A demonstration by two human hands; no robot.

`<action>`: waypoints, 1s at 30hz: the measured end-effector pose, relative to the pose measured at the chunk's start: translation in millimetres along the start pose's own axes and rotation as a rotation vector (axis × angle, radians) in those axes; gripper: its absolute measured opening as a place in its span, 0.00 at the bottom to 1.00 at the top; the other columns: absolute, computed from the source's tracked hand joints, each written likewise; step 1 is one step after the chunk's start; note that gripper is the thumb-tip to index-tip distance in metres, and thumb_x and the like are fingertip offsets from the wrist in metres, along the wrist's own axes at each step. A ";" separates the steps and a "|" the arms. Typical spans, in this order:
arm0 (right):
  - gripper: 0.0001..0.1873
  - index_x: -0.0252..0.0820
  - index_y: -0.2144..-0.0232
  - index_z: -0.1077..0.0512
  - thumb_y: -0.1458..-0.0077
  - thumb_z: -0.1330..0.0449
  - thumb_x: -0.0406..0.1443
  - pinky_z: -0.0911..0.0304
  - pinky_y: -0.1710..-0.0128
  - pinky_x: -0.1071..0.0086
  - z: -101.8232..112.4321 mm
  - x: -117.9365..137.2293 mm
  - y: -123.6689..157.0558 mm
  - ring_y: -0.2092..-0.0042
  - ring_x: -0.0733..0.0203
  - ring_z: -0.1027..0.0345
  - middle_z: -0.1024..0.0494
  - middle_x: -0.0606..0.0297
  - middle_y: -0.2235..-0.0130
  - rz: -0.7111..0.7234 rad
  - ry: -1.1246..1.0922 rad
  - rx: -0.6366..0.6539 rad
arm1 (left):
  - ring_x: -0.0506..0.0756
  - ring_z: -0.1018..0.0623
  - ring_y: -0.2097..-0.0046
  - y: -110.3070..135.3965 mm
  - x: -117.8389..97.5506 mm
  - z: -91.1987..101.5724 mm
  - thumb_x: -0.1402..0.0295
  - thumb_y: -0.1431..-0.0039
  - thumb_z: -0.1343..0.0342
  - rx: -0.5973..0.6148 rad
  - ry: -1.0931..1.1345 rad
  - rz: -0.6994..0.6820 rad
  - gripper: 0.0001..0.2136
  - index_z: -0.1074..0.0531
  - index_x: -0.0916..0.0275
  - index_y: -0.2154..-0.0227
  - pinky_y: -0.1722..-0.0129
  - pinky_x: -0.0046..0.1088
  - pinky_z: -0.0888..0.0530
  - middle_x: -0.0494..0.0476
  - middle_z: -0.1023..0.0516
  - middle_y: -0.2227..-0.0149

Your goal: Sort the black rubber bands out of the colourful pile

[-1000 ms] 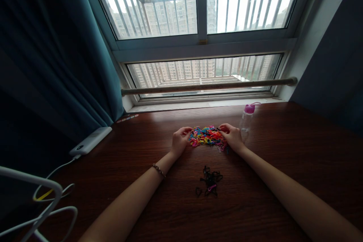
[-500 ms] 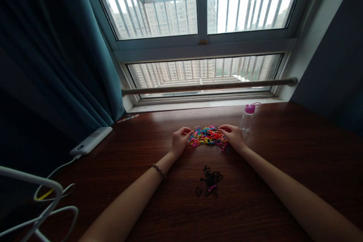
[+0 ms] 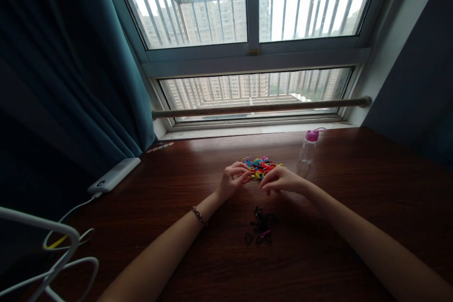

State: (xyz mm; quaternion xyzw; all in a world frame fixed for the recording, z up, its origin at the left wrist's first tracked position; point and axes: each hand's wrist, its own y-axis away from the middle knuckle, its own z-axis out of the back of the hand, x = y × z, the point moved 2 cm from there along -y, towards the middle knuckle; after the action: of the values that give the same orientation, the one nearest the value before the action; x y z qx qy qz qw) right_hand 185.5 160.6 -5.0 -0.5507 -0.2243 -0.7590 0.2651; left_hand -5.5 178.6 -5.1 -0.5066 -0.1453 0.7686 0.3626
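A heap of small, brightly coloured elastic bands (image 3: 259, 167) lies on the dark wooden table. My left hand (image 3: 233, 179) is at the heap's left side, fingers bent, with a gap showing between thumb and fingertips. Over the heap's near right edge, my right hand (image 3: 281, 180) points its fingers down, thumb and forefinger drawn together. Whatever is between those fingertips is too small to make out. Closer to me sits a smaller pile of black elastic bands (image 3: 262, 221), with one pink band (image 3: 264, 234) among them.
A clear bottle with a pink lid (image 3: 308, 148) stands behind my right hand. At the left edge lies a white power bank (image 3: 113, 175) with a cable, and white tubing (image 3: 67, 231) loops in the foreground. A blue curtain (image 3: 78, 56) hangs left of the barred window.
My right hand has come off the heap's right side, moving left and nearer to me. My left hand has shifted slightly right and nearer, its fingers a little looser. The black pile looks unchanged.
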 end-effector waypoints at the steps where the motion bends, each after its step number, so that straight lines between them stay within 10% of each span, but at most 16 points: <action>1: 0.18 0.33 0.71 0.25 0.58 0.39 0.45 0.48 0.85 0.78 10.4 -5.2 -1.2 0.83 0.73 0.44 0.28 0.65 0.80 0.014 -0.034 -0.161 | 0.52 0.28 0.67 1.8 -7.7 -3.8 0.65 0.45 0.48 0.085 0.005 -0.065 0.12 0.26 0.65 0.77 0.63 0.31 0.32 0.59 0.26 0.71; 4: 0.19 0.33 0.73 0.26 0.58 0.40 0.46 0.51 0.86 0.77 41.3 -24.3 -1.9 0.84 0.73 0.46 0.30 0.66 0.82 0.047 -0.097 -0.597 | 0.53 0.29 0.67 9.3 -27.0 -17.0 0.67 0.45 0.48 0.326 0.007 -0.243 0.11 0.27 0.64 0.79 0.62 0.32 0.32 0.59 0.25 0.72; 8: 0.19 0.34 0.73 0.25 0.59 0.41 0.47 0.45 0.82 0.74 62.6 -45.0 -0.8 0.80 0.68 0.40 0.27 0.61 0.79 0.051 0.053 -0.877 | 0.53 0.29 0.65 15.7 -30.2 -27.2 0.68 0.43 0.52 0.461 -0.053 -0.341 0.13 0.28 0.63 0.79 0.61 0.32 0.33 0.58 0.24 0.71; 16: 0.14 0.42 0.71 0.23 0.59 0.39 0.43 0.39 0.75 0.73 53.5 -53.1 -6.0 0.74 0.63 0.33 0.22 0.63 0.72 0.094 0.419 -0.739 | 0.54 0.30 0.63 4.4 19.4 -3.6 0.66 0.44 0.49 -0.080 -0.492 -0.019 0.09 0.26 0.61 0.74 0.59 0.33 0.32 0.56 0.25 0.68; 30: 0.10 0.40 0.72 0.24 0.55 0.43 0.38 0.39 0.71 0.69 49.2 -44.8 -1.6 0.73 0.61 0.32 0.23 0.62 0.72 0.093 0.485 -0.832 | 0.56 0.32 0.53 3.0 26.7 -9.1 0.73 0.44 0.52 0.083 -0.600 -0.001 0.11 0.27 0.57 0.62 0.54 0.37 0.38 0.54 0.26 0.57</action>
State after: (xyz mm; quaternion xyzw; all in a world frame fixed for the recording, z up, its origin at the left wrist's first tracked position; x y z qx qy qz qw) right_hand 231.1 199.9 -33.5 -0.4267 0.1914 -0.8781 0.1008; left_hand -4.7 194.0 -28.9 -0.2413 -0.2147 0.8890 0.3244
